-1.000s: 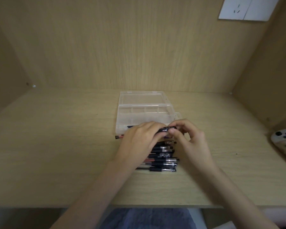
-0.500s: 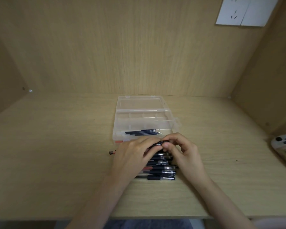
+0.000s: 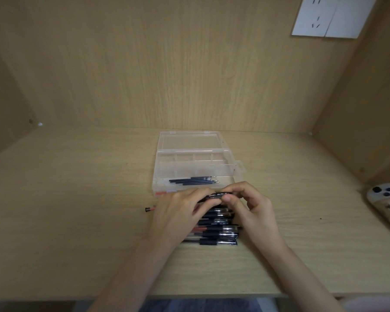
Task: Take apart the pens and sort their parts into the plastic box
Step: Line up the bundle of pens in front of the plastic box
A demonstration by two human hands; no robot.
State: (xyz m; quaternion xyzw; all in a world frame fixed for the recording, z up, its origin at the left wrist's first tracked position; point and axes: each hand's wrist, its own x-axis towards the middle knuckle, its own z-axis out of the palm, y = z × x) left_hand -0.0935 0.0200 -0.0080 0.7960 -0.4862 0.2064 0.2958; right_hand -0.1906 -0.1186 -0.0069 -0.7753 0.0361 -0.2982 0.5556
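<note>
– So, where is the pen they're working on?

– The slim black printed pen (image 3: 218, 195) is up off the table (image 3: 77, 199), held between both hands just this side of the clear plastic compartment box (image 3: 160, 188). It lies crosswise, left to right, parallel to the box's near wall.

– And the grip?

– The left hand (image 3: 180, 212) curls its fingers over the pen's left part. The right hand (image 3: 254, 208) pinches the right end between thumb and fingertips. The hands are close together, almost touching. I can't tell which end is the cap.

– Which way does it come apart?

– Along that long axis, I'd say, so the hands need to go sideways. There's bare table to either side. Only a thin red-tipped refill (image 3: 150, 208) lies out to the left.

– And below them?

– A row of black capped pens (image 3: 221, 233) lies directly under the hands, all lined up the same way. That leaves little room downward.

– Then into the box?

– It's a short reach forward. Several dark refills (image 3: 193, 180) already lie in the near long compartment, also crosswise, so a part can go in without being turned. Neither hand is clearly nearer.
</note>
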